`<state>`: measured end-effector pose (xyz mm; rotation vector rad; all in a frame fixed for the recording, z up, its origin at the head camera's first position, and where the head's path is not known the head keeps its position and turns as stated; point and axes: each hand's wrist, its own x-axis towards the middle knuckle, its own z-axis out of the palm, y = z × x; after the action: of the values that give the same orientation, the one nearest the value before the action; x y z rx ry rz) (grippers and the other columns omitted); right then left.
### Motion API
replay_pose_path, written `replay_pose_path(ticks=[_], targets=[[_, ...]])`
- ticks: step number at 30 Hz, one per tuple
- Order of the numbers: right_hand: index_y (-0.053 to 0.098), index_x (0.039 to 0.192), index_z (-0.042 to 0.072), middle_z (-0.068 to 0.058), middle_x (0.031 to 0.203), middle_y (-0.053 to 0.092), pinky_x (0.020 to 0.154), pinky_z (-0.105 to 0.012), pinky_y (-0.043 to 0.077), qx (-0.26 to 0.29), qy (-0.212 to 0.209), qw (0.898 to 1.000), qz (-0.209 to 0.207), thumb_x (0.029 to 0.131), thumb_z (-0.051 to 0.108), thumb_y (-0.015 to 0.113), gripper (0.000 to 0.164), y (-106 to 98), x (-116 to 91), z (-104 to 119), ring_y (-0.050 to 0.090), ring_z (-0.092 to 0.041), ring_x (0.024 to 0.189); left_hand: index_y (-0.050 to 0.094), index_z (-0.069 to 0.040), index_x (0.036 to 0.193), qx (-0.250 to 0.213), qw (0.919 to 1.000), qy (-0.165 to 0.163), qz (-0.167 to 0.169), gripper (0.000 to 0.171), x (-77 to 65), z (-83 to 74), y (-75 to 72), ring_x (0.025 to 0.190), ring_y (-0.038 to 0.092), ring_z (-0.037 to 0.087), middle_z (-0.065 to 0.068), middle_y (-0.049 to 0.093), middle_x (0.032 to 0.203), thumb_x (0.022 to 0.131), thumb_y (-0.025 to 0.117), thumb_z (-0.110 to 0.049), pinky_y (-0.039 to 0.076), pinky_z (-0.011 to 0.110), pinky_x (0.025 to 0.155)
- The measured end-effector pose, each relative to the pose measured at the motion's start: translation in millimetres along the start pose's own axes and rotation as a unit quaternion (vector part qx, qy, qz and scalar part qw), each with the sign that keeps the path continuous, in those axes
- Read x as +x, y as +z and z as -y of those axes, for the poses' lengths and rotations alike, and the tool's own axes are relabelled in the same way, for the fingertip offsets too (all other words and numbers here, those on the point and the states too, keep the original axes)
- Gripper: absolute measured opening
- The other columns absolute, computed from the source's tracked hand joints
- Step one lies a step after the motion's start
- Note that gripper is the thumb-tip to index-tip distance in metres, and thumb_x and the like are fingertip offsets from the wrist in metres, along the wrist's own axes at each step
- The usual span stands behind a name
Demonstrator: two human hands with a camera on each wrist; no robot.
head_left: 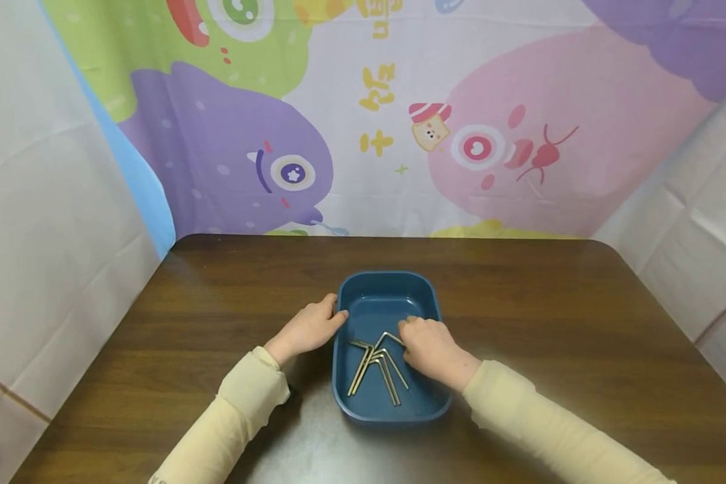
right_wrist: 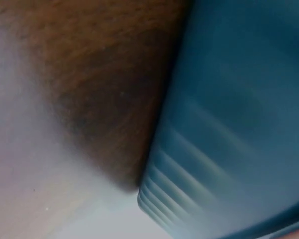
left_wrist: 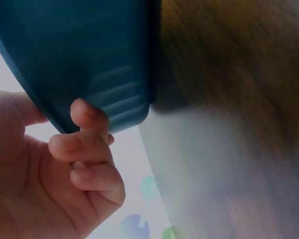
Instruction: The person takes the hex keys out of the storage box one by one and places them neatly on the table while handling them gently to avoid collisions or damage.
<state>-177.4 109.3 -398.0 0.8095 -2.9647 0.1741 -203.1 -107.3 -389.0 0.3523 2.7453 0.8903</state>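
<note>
A blue rectangular tray point(head_left: 393, 413) stands on the wooden table, holding several L-shaped metal hex keys point(head_left: 392, 383). My left hand point(head_left: 305, 327) grips its left side, the thumb over the rim and the curled fingers point(left_wrist: 92, 142) against the outer wall. Over the right rim reaches my right hand point(head_left: 431, 346), palm down inside the tray with bent fingers. One angled hex key point(head_left: 393, 337) runs under that hand's left edge. The right fingertips are hidden, so I cannot tell whether they pinch it. Only a sliver of this hand shows in the right wrist view.
The dark wooden tabletop point(head_left: 236, 289) spreads around the tray. Behind it hangs a cartoon-printed cloth point(head_left: 375, 195), and pale coverings point(head_left: 54, 202) flank both sides.
</note>
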Motion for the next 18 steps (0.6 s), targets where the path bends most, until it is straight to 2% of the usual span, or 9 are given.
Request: replay_pose_path(ticks=[4,8,11,14,18], targets=[[0.058,0.075,0.002,-0.008,0.065,0.050,0.045,-0.033,0.043,-0.001,0.008,1.000,-0.024,0.073,0.001,0.064,0.007,-1,-1,1,0.049,-0.020,0.051,0.041,0.002,0.126,0.004,1.0000,-0.001,0.006,0.043,-0.2,0.2,0.0,0.067,0.053,0.019,0.008,0.056,0.079,0.095,0.045,-0.028,0.041,0.030,0.059],[0.056,0.076,0.002,-0.007,0.066,0.049,0.045,-0.031,0.043,0.008,0.013,0.998,-0.055,0.073,0.000,0.063,0.008,-7,-4,2,0.049,-0.018,0.052,0.041,0.002,0.126,0.007,1.0000,-0.002,0.007,0.044,0.5,0.1,0.7,0.067,0.053,0.018,0.007,0.056,0.080,0.095,0.045,-0.028,0.041,0.030,0.059],[0.056,0.080,0.002,-0.006,0.069,0.049,0.046,-0.028,0.044,0.035,0.031,0.996,-0.076,0.075,0.000,0.062,0.008,-15,-6,1,0.048,-0.015,0.053,0.042,0.002,0.126,0.006,0.9999,-0.004,0.008,0.043,0.8,0.1,1.0,0.067,0.053,0.018,0.007,0.055,0.078,0.095,0.045,-0.028,0.041,0.030,0.059],[0.056,0.083,0.003,-0.004,0.071,0.050,0.050,-0.028,0.044,0.067,0.052,0.991,-0.105,0.074,0.001,0.061,0.010,-24,-7,-5,0.048,-0.014,0.056,0.042,0.002,0.124,0.006,0.9999,-0.005,0.011,0.042,1.0,-0.1,0.9,0.065,0.053,0.018,0.007,0.052,0.073,0.095,0.045,-0.029,0.040,0.030,0.057],[0.055,0.083,0.004,-0.003,0.072,0.052,0.055,-0.029,0.044,0.125,0.076,0.978,-0.148,0.072,0.002,0.060,0.012,-37,-8,-22,0.049,-0.015,0.061,0.043,0.002,0.123,0.006,0.9999,-0.004,0.013,0.041,1.3,0.2,0.4,0.060,0.052,0.017,0.005,0.052,0.070,0.095,0.044,-0.029,0.039,0.028,0.054]])
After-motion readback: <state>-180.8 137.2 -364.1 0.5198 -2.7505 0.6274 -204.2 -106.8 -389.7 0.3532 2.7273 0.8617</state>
